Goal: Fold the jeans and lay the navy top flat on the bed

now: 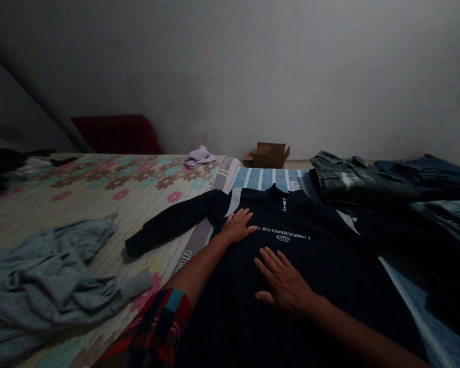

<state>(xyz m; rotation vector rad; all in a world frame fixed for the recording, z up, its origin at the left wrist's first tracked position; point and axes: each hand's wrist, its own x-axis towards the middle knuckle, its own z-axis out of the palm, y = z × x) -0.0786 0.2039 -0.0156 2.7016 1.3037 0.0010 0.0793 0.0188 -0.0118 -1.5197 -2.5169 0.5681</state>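
A dark navy zip-neck sweatshirt (230, 286) lies spread out, front side up, with its collar away from me. White lettering runs across its chest, and pale stripes mark both shoulders. My left hand (237, 226) rests flat on the chest near the left shoulder stripe, fingers stretched out. Lower down, at the middle of the front, my right hand (283, 282) lies flat with fingers extended and the thumb apart. Neither hand grips the cloth. The sleeve on the left reaches out over the floral bed cover; the one on the right is hard to make out in the dark.
A crumpled grey garment (57, 286) lies on the floral cover (138, 204) at left. Folded dark clothes (360, 179) and jeans (429, 171) are stacked at right. A small lilac cloth (199, 157) and an open cardboard box (270, 155) are near the wall.
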